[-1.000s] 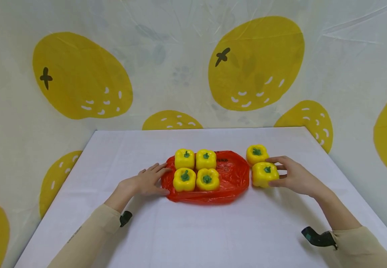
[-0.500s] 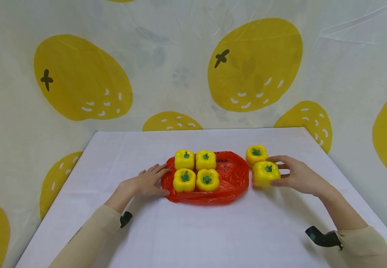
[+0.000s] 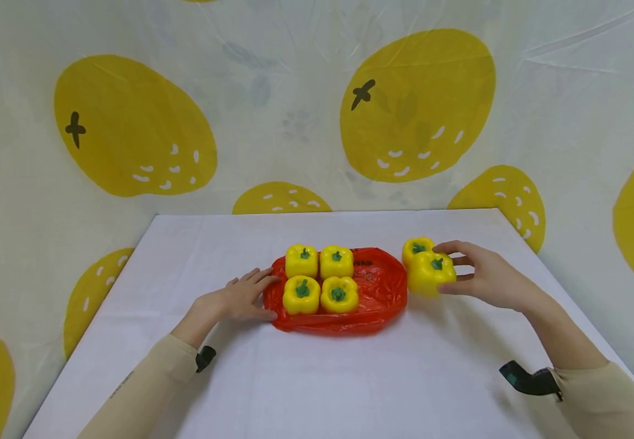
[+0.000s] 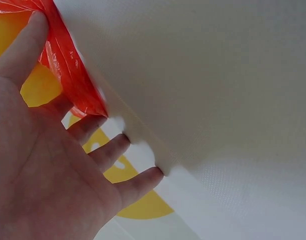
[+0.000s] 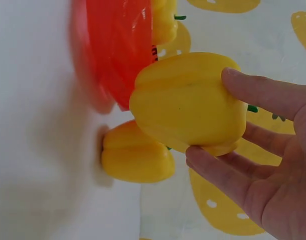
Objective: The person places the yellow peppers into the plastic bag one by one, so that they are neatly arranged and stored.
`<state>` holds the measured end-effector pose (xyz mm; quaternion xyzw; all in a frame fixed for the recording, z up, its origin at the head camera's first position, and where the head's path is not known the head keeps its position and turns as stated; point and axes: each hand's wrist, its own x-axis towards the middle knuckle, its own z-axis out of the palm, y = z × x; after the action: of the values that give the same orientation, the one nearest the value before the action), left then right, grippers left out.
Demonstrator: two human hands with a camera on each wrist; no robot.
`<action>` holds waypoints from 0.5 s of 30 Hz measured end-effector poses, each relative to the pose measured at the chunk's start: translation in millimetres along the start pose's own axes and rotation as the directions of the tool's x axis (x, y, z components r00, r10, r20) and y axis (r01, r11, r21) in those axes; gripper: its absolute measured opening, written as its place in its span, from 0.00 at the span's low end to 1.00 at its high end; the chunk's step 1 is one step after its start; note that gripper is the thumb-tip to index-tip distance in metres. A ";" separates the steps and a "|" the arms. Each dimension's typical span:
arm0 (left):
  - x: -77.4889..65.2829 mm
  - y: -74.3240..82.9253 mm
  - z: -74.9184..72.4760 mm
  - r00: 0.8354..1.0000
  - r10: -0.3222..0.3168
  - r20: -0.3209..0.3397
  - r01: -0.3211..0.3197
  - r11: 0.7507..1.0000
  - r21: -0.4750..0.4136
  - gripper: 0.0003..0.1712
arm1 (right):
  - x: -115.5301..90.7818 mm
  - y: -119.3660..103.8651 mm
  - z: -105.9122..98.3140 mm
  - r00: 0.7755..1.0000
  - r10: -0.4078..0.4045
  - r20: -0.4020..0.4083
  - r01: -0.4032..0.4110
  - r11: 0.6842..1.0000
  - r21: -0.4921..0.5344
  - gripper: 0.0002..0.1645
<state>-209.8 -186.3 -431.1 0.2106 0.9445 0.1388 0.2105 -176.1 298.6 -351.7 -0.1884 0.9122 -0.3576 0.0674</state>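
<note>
My right hand [image 3: 484, 274] grips a yellow bell pepper [image 3: 431, 274] with a green stem, thumb on one side and fingers on the other. The right wrist view shows this pepper [image 5: 188, 102] raised off the table. Behind it, another yellow bell pepper [image 5: 135, 152] stands on the table, partly hidden in the head view. My left hand [image 3: 242, 297] has its fingers spread at the left edge of a red plastic bag [image 3: 374, 292]. In the left wrist view its thumb [image 4: 30, 42] touches the bag. Several yellow bell peppers [image 3: 319, 280] sit on the bag's left part, stems up.
A white cloth covers the table [image 3: 317, 378]. Behind it hangs a pale curtain [image 3: 289, 79] printed with large yellow fruit. The bag's right part shows bare red plastic. Dark wrist mounts [image 3: 531, 379] stick out by the sleeves.
The pepper in my right hand has risen from beside the bag, moving slightly up and back, and now covers more of the pepper behind it. My left hand stays in place.
</note>
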 end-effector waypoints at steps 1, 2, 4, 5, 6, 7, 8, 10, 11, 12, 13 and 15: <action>0.0 -0.1 0.3 1.000 0.000 0.001 0.000 1.000 0.002 0.51 | 1.3 -1.9 -0.6 1.000 -0.003 -0.003 0.003 1.000 0.002 0.40; 0.0 -0.2 0.6 1.000 -0.001 0.001 0.001 1.000 0.002 0.51 | 2.7 -3.9 -1.2 1.000 -0.007 -0.005 0.007 1.000 0.006 0.39; 0.2 -0.4 1.1 1.000 -0.002 0.002 0.002 1.000 0.003 0.51 | 5.5 -7.9 -1.8 1.000 -0.016 -0.008 0.016 1.000 0.006 0.39; 0.4 -0.5 1.3 1.000 -0.002 0.002 0.002 1.000 0.001 0.51 | 6.7 -9.9 -2.2 1.000 -0.019 -0.010 0.019 1.000 0.005 0.39; 0.6 -0.7 1.4 1.000 -0.004 0.002 0.004 1.000 -0.001 0.51 | 7.9 -12.0 -2.4 1.000 -0.018 -0.009 0.018 1.000 0.005 0.39; 0.8 -1.0 1.7 1.000 -0.005 0.002 0.005 1.000 0.002 0.51 | 9.1 -14.0 -2.5 1.000 -0.018 -0.008 0.018 1.000 0.007 0.39; 1.1 -1.1 1.7 1.000 -0.007 0.001 0.007 1.000 0.002 0.51 | 10.4 -16.0 -2.4 1.000 -0.018 -0.005 0.018 1.000 0.005 0.39; 1.5 -1.7 1.9 1.000 -0.008 -0.002 0.008 1.000 0.001 0.52 | 13.3 -19.5 -2.0 1.000 -0.018 -0.002 0.018 1.000 0.006 0.38; 1.6 -2.0 1.9 1.000 -0.009 -0.003 0.009 1.000 -0.001 0.52 | 15.0 -21.2 -1.7 1.000 -0.018 0.000 0.018 1.000 0.007 0.38; 1.8 -2.1 2.0 1.000 -0.010 -0.004 0.010 1.000 0.001 0.52 | 16.9 -22.7 -1.3 1.000 -0.019 0.002 0.019 1.000 0.007 0.38; 1.9 -2.2 2.1 1.000 -0.010 -0.003 0.010 1.000 0.002 0.52 | 18.5 -23.8 -0.8 1.000 -0.020 0.001 0.020 1.000 0.008 0.38; 2.0 -2.1 2.3 1.000 -0.008 -0.001 0.008 1.000 0.000 0.51 | 22.3 -25.6 0.7 1.000 -0.023 -0.003 0.023 1.000 0.007 0.38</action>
<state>-211.1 -186.8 -434.5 0.2066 0.9455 0.1383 0.2105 -188.8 272.2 -334.6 -0.1984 0.9087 -0.3618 0.0628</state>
